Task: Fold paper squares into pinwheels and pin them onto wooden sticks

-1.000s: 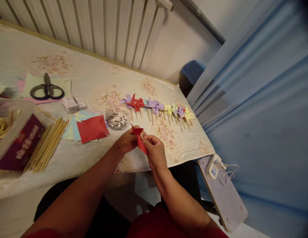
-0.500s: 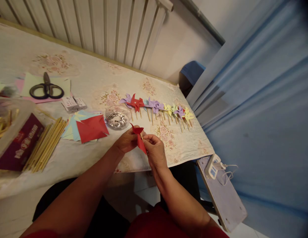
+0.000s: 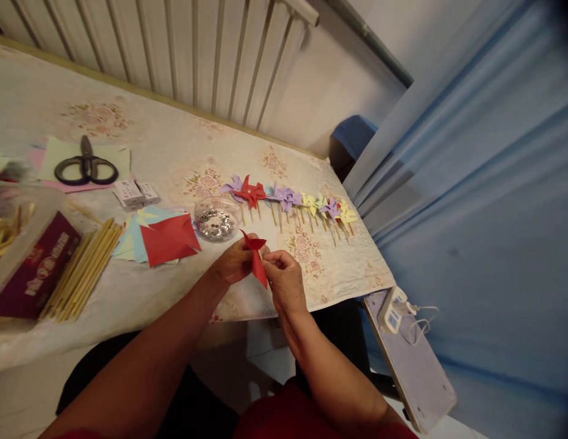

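Red, thin and sharply creased, the folded paper (image 3: 258, 268) is held above the near edge of the cloth-covered table (image 3: 247, 143), clear of its surface. Its upper part is spread into a dark, curved flap with a pointed tip at the left, while the lower part is drawn into a narrow tongue that hangs toward the table edge. By the left hand (image 3: 233, 261) the paper is gripped from its left side, the fingers being bent and the upper flap lying against their tips. By the right hand (image 3: 286, 281) it is met from the right, with thumb and forefinger pinched together at a pale stick (image 3: 260, 252), of which only a short length is seen beside the paper; whether the paper itself is also pinched there cannot be told. The tongue is left hanging between the two hands, just beside the right fingertips. Beyond the hands, a clear dish (image 3: 233, 209) of small metal pieces is set near the left hand.
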{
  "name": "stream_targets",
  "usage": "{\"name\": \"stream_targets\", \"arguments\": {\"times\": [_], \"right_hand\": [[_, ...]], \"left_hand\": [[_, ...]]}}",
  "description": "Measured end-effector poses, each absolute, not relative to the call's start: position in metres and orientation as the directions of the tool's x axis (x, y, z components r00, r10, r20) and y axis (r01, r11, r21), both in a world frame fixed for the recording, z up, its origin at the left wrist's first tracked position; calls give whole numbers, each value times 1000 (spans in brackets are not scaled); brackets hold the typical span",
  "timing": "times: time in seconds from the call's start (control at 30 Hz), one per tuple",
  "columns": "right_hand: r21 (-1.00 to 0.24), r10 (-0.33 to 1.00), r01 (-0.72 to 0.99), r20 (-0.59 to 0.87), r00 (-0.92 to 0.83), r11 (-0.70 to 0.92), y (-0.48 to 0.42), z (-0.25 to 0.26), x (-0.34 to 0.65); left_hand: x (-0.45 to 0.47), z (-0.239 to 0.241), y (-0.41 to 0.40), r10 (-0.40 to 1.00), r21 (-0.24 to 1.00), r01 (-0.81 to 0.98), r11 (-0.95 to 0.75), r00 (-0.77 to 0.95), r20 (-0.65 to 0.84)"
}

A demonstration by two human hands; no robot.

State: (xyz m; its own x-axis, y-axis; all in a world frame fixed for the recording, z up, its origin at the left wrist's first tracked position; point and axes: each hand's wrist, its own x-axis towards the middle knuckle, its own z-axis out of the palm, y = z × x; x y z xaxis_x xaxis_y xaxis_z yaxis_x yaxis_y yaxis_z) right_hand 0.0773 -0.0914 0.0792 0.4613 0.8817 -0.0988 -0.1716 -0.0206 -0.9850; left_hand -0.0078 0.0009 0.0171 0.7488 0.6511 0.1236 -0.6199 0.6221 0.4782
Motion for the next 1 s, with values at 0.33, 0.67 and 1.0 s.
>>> {"name": "stream_targets", "arguments": {"times": [0.33,0.67,1.0], "right_hand": [[-988,883,-146,-114,455,-53,-90,80,76],[-944,879,-310,-242,411,-114,-85,76,84],[-938,875,-311,-276,398,-154,-85,54,101]], "left_hand": [[-8,24,1,657,483,-627,611,742,132],[-9,23,4,667,570,-567,594,744,45],[-2,11,9,714,590,-568,574,699,-22]]}}
